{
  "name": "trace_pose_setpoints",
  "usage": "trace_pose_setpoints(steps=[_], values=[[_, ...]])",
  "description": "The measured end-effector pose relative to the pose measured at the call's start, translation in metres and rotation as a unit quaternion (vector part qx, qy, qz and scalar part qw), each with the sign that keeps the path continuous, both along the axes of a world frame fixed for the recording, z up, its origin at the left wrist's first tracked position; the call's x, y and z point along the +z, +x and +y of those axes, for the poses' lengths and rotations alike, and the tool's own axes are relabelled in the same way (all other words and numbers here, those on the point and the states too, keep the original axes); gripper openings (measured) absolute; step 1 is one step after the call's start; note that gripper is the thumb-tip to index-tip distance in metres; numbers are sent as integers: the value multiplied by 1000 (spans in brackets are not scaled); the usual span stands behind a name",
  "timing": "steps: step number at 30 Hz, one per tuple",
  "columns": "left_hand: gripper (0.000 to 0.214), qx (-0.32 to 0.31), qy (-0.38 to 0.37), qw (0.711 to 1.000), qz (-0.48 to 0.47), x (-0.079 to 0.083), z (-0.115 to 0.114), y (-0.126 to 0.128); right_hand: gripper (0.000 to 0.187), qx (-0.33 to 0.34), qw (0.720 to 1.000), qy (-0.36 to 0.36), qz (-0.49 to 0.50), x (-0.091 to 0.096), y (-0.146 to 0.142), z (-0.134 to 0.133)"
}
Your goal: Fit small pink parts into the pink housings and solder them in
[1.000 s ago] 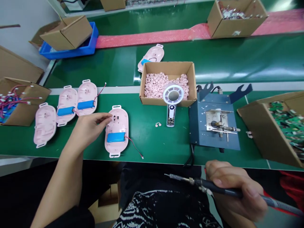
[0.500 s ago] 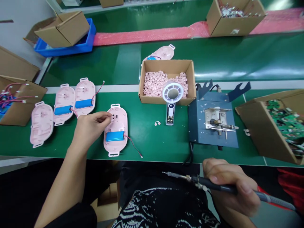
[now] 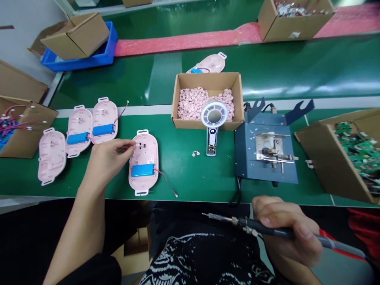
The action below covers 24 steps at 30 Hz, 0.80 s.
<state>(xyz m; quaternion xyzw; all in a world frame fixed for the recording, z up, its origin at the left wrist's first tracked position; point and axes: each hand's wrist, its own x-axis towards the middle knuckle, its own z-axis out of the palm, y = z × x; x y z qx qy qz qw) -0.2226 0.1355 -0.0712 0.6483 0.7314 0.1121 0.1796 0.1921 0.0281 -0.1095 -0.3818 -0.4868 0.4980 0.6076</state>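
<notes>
**One legible number: 20**
The small dark screen (image 3: 211, 131) on a white ring-shaped handheld device (image 3: 211, 143) seems to read 20, though it's tiny; the white label (image 3: 294, 35) on the far cardboard carton (image 3: 282, 27) is unreadable.

Gap on green mat (image 3: 178, 174) btwn pink oval plastic housing (image 3: 144, 180) & blue metal soldering stn (image 3: 264, 170); white ring-headed handheld unit (image 3: 211, 140) stands in it.

Five pink plastic housings (image 3: 143, 184), four blue batteries (image 3: 142, 170)
</notes>
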Motion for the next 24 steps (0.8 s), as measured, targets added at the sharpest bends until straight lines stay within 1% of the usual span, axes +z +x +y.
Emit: trace_pose_setpoints(steps=[3, 5, 7, 10, 13, 15, 18, 21, 24], values=[[34, -74, 57, 992, 87, -1, -1, 2, 43, -1, 1000, 7, 2, -1, 1, 0], [37, -96, 78, 984, 129, -3, -2, 3, 43, 3, 1000, 3, 1, -1, 1, 0], [32, -94, 82, 980, 156, -6, -2, 5, 43, 5, 1000, -8, -3, 0, 2, 1], [26, -86, 68, 975, 194, -8, -3, 10, 42, 10, 1000, 5, -3, 0, 2, 2], [27, -78, 45, 970, 226, -10, -2, 15, 41, 18, 1000, 18, 4, -1, 1, 3], [27, -68, 43, 968, 238, -12, -1, 19, 41, 21, 1000, 12, 7, -2, 1, 3], [29, -80, 55, 970, 222, -12, -1, 19, 40, 17, 1000, 9, 9, -2, 2, 2], [29, -128, 62, 979, 143, -10, -2, 12, 40, 3, 1000, 3, 1, -2, 4, 0], [27, -139, 79, 984, 83, -6, -1, 2, 41, -7, 1000, -6, -1, -3, 4, 0]])
